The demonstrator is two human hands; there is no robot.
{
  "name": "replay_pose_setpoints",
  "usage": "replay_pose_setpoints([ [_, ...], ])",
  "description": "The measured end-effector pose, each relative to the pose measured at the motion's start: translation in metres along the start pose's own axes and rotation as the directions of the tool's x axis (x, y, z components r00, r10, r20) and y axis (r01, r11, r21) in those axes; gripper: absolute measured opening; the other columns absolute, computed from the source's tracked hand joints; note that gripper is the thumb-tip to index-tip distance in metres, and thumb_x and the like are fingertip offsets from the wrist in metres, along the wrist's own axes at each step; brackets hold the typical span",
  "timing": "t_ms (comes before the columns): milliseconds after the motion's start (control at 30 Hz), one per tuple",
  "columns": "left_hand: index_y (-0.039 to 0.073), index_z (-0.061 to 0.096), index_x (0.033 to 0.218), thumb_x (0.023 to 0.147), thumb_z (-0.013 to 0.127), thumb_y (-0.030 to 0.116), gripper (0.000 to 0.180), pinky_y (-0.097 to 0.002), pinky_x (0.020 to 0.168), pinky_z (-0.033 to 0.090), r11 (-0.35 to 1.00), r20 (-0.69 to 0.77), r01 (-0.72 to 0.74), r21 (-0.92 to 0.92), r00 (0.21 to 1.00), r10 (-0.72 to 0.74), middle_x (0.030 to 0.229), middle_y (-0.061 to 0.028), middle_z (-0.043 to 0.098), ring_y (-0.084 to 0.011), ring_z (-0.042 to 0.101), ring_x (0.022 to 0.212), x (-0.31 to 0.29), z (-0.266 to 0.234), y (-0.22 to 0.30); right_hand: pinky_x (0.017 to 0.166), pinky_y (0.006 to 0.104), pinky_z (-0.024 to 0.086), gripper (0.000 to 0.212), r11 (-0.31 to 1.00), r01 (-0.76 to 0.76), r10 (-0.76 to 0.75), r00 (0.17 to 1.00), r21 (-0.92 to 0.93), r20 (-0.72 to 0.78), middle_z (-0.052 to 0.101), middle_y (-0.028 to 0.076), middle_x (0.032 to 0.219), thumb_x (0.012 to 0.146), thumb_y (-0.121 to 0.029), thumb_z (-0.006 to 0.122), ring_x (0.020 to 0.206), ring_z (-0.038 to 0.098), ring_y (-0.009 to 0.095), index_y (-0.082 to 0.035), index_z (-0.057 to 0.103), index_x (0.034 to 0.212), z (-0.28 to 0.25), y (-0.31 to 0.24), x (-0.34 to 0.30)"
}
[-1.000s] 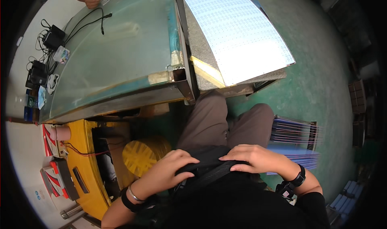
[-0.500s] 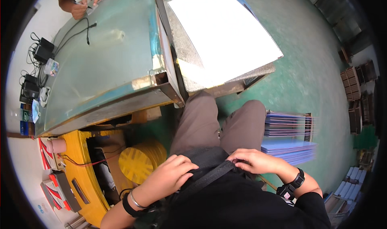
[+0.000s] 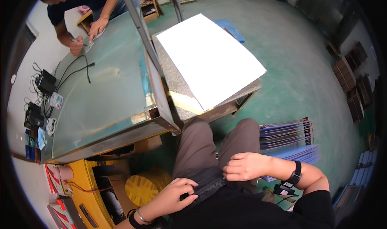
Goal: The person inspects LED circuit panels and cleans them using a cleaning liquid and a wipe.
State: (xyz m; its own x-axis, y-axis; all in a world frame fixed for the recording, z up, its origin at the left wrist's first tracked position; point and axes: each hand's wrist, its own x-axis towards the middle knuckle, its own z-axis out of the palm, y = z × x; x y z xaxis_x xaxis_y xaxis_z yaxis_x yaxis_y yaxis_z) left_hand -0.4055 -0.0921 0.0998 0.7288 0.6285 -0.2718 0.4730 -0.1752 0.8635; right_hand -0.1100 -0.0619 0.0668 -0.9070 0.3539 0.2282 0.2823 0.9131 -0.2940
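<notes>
A black woven strap (image 3: 210,187) lies across my lap over dark fabric, running between my two hands. My left hand (image 3: 177,193) is curled at its left end, thumb and fingers bent around black material. At the right end, my right hand (image 3: 245,167) is closed with its fingertips pressed together on the strap; the exact grip is hidden behind the fingers. Beyond my knees, a large white sheet (image 3: 211,61) lies on a speckled grey stand (image 3: 171,71).
Left stands a green-topped table (image 3: 109,92) with black power adapters (image 3: 45,81) and cables. Across it, another person's hand (image 3: 76,46) holds a pen. Below are a yellow cabinet (image 3: 82,188) and a yellow taped roll (image 3: 142,190). Stacked blue panels (image 3: 290,154) sit right of my knees.
My view has tilted up, showing more of the other person. My right hand has turned so its back faces up and its fingers are more curled. The left hand stays by the strap.
</notes>
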Motion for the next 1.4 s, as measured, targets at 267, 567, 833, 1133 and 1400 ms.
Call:
replay_pose_setpoints([
  [267,0.004,0.055,0.090,0.078,0.070,0.014,0.022,-0.0285,0.073,0.046,0.979,-0.109,0.056,-0.195,0.991,-0.078,0.097,-0.0088,0.060,-0.0208,0.058,0.086,-0.006,-0.002,-0.005,0.064,0.0249,0.038,0.009,0.905,0.396,-0.423,0.872,-0.155,-0.245,0.051,0.001,0.083,0.077,-0.017,0.052,0.078,0.051,0.012,-0.008,0.051,0.079,0.017,-0.006,0.091],
  [567,0.002,0.061,0.097,0.077,0.067,0.009,0.022,-0.0303,0.069,0.045,0.990,-0.213,0.133,-0.048,0.967,-0.140,0.084,-0.0095,0.059,-0.0232,0.058,0.077,-0.020,-0.005,-0.015,0.066,0.0303,0.044,0.014,0.928,0.238,-0.140,0.936,0.287,-0.323,0.048,0.004,0.084,0.083,-0.020,0.054,0.080,0.053,0.019,-0.008,0.053,0.090,0.024,-0.024,0.097],
  [833,-0.003,0.063,0.075,0.071,0.071,0.001,0.010,-0.0297,0.065,0.044,1.000,-0.207,0.011,-0.020,0.978,-0.015,0.073,-0.0115,0.058,-0.0220,0.057,0.071,-0.032,-0.022,-0.001,0.072,0.0384,0.048,0.024,0.818,-0.163,0.208,0.978,0.551,-0.019,0.052,0.011,0.089,0.085,-0.025,0.059,0.088,0.055,0.029,-0.004,0.051,0.093,0.053,-0.033,0.042],
  [1133,-0.005,0.066,0.075,0.068,0.068,-0.005,0.007,-0.0258,0.064,0.046,0.936,-0.106,0.352,-0.015,0.930,-0.352,0.073,-0.0113,0.064,-0.0178,0.060,0.069,-0.079,-0.015,0.008,0.074,0.0405,0.046,0.019,0.781,-0.089,0.250,0.952,0.618,-0.179,0.053,0.011,0.087,0.079,-0.017,0.064,0.090,0.055,0.030,-0.003,0.053,0.088,0.062,-0.039,0.035],
  [1400,-0.007,0.061,0.073,0.073,0.057,-0.006,0.005,-0.0261,0.070,0.046,0.903,0.071,0.408,-0.136,0.913,-0.402,0.085,-0.0116,0.064,-0.0177,0.059,0.078,-0.061,-0.020,0.007,0.072,0.0397,0.047,0.020,0.675,-0.103,0.433,0.857,0.731,-0.279,0.062,0.014,0.085,0.083,-0.022,0.060,0.081,0.060,0.032,-0.003,0.061,0.086,0.066,-0.030,-0.025],
])
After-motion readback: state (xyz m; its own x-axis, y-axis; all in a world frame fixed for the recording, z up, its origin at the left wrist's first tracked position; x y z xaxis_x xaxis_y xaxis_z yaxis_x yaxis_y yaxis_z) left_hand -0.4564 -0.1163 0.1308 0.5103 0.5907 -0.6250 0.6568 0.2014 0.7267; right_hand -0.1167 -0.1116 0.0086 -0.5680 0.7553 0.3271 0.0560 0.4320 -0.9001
